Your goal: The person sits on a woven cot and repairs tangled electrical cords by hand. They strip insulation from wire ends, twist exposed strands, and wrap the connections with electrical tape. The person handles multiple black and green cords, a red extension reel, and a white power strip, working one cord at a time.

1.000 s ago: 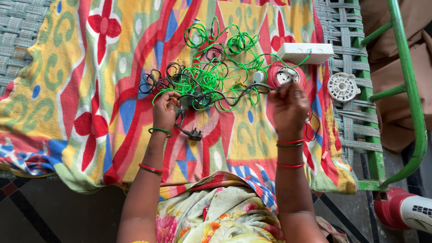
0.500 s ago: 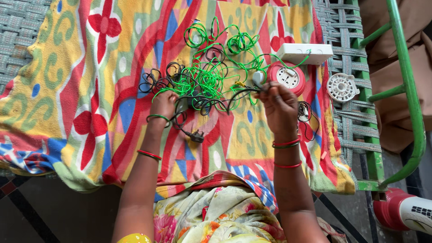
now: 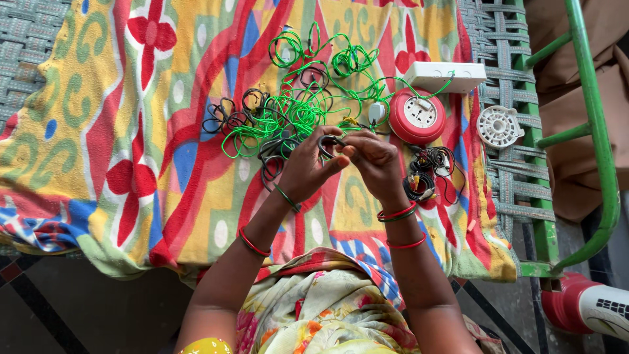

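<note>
Hands meet over the cloth (image 3: pixel 131 131): your left hand (image 3: pixel 306 169) and right hand (image 3: pixel 370 160) pinch a black wire loop (image 3: pixel 327 143) between fingertips. Green wire tangle (image 3: pixel 308 98) lies just beyond; red socket (image 3: pixel 417 117) sits near your right.

Wire tangle (image 3: pixel 298 98) lies on the cloth (image 3: pixel 131 131), beyond my hands. Round socket (image 3: pixel 417 117) right of it; switch box (image 3: pixel 445 76) behind; round plate (image 3: pixel 498 126) farther right.

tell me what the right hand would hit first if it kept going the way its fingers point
The right hand points up and left, toward the left hand. It would likely meet the black wire loop pinched between them first, then the left fingers.
</note>
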